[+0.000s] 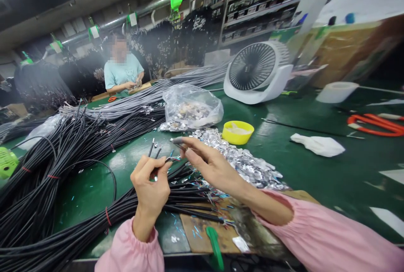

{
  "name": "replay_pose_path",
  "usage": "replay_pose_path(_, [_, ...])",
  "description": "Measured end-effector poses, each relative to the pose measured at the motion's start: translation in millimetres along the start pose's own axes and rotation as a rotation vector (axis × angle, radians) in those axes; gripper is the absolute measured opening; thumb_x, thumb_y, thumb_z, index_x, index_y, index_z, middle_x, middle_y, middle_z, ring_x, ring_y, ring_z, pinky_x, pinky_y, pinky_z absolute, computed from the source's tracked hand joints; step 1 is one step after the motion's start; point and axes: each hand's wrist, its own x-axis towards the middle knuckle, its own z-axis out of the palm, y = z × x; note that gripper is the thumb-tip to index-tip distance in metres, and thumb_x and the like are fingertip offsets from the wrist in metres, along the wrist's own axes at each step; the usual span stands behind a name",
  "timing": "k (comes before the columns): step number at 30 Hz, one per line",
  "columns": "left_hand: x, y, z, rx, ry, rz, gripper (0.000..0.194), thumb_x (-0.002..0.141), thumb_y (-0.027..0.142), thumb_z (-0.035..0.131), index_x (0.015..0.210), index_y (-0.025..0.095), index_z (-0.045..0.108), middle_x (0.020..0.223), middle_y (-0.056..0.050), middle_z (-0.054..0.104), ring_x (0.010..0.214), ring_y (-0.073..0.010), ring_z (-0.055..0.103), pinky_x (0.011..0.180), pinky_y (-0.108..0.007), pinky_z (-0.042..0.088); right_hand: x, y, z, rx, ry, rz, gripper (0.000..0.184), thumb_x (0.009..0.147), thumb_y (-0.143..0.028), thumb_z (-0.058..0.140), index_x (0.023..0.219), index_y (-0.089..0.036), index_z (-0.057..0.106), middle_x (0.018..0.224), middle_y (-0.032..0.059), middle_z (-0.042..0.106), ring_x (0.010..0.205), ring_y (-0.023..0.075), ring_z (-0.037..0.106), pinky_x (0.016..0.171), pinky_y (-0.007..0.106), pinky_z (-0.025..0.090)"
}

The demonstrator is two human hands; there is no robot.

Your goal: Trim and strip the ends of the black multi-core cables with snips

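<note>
My left hand [151, 181] is closed, thumb and forefinger pinching a black cable [168, 159] close to its stripped end, where thin coloured wires show. To its right, my right hand [216, 169] reaches in with fingers stretched out and a dark grey covering on a fingertip. A small pale bit shows at that fingertip, too small to name. Below both hands lies a bundle of black cables [123, 209] with bared coloured wire ends, tied with a red band. A heap of silver foil pieces [249, 162] spreads behind and beneath my right hand.
A clear plastic bag [192, 106], yellow tub [237, 132] and white fan [257, 72] stand beyond. More black cables [78, 150] cover the left side. Orange-handled scissors [375, 124] and a white cloth [317, 145] lie right; a green handle [214, 246] is in front. Another person [123, 72] sits opposite.
</note>
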Motion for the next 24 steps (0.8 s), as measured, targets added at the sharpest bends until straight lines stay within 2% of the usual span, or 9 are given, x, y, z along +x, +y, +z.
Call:
replay_pose_path(5, [-1.0,-1.1,-1.2,0.001,0.026,0.014,0.011,0.077,0.016,0.061,0.066,0.018,0.062,0.058,0.003,0.053,0.053,-0.0088,0.048,0.051,-0.020,0.037,0.6,-2.1,-0.9,0.017,-0.031,0.026,0.031,0.084,-0.042,0.050,0.084,-0.016,0.067,0.074,0.0056,0.063,0.064,0.0151,0.056,0.055,0.025,0.044])
replay_pose_path(12, [-0.2,-0.8,0.2,-0.001,0.057,0.094,0.010,0.076,0.012,0.062,0.067,0.017,0.061,0.058,0.004,0.052,0.052,-0.0071,0.046,0.049,-0.018,0.036,-1.7,-6.9,-2.6,-0.019,-0.029,-0.042,0.028,0.083,-0.036,0.052,0.075,-0.015,0.068,0.061,0.0024,0.057,0.053,0.0121,0.049,0.047,0.022,0.038])
replay_pose_path(18, [-1.6,-1.0,2.2,0.046,0.044,0.151,0.011,0.077,0.010,0.061,0.067,0.016,0.060,0.058,0.003,0.052,0.052,-0.0069,0.047,0.051,-0.017,0.037,-0.7,-2.7,-1.1,0.058,0.120,0.080,0.031,0.075,-0.045,0.059,0.074,-0.015,0.065,0.065,0.0041,0.061,0.058,0.0149,0.055,0.051,0.024,0.044])
replay_pose_path(21, [-3.5,-0.7,4.9,0.103,-0.028,0.210,0.016,0.079,0.010,0.057,0.065,0.015,0.060,0.055,0.003,0.048,0.050,-0.0070,0.045,0.049,-0.018,0.035,-0.2,-2.9,-0.7,-0.023,0.106,0.026,0.029,0.075,-0.041,0.059,0.062,-0.016,0.059,0.059,0.0017,0.057,0.052,0.0124,0.049,0.047,0.023,0.039])
replay_pose_path(24, [-4.9,0.1,6.6,0.134,-0.062,0.232,0.019,0.081,0.010,0.055,0.062,0.015,0.059,0.053,0.003,0.046,0.047,-0.0069,0.043,0.047,-0.019,0.033,-1.5,-4.8,-0.9,-0.137,0.103,-0.084,0.033,0.080,-0.031,0.053,0.051,-0.017,0.049,0.048,-0.0022,0.045,0.045,0.0089,0.039,0.042,0.021,0.031])
